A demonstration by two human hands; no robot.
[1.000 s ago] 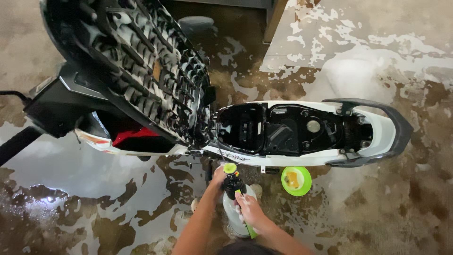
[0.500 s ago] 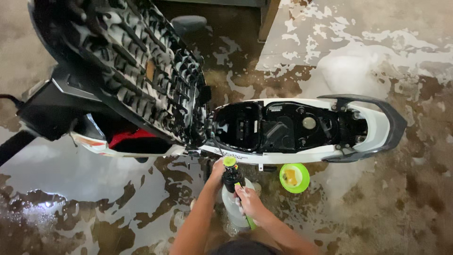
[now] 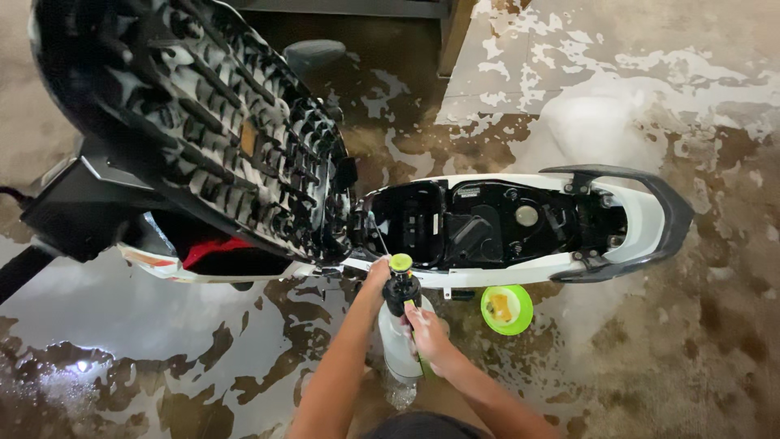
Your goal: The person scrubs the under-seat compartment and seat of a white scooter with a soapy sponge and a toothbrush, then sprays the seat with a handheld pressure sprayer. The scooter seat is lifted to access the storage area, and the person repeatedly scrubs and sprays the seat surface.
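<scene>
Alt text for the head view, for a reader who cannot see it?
Seen from above, a person's left hand and right hand grip a pump sprayer bottle beside a white scooter with its seat raised. A green bowl sits on the wet, foamy floor.

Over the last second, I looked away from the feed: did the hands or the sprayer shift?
Barely. Both hands stayed on the spray bottle: left hand near its green-capped top, right hand on its body. The scooter, raised seat and green dish did not move.
</scene>
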